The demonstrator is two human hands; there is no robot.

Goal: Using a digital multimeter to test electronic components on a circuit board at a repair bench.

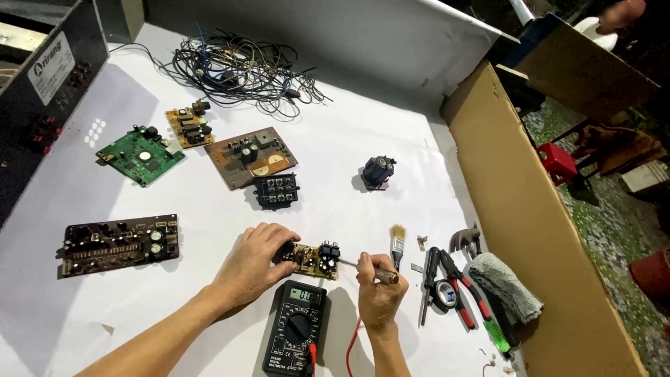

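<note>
Small circuit board (314, 258) lies on the white surface (391, 126) at six o'clock, above the multimeter (296, 329). Left hand (252, 264) pins its left end, grip closed on it. Right hand (380, 293), at the board's three o'clock, grips a probe (363, 267) touching its edge; the meter shows a reading.

We see a white table (363, 119) strewn with electronics: a tangle of black wires (237, 70) at the far edge, a green circuit board (139, 155), two brown boards (250, 157) (188, 126), a black terminal block (276, 190) and a long dark board (118, 244) at the left. Nearer us lie a black multimeter (296, 338) and a small tan circuit board (314, 260). To the right rest a paintbrush (398, 244), red-handled pliers (457, 283), a grey rag (513, 286) and a dark blue component (378, 171).
</note>
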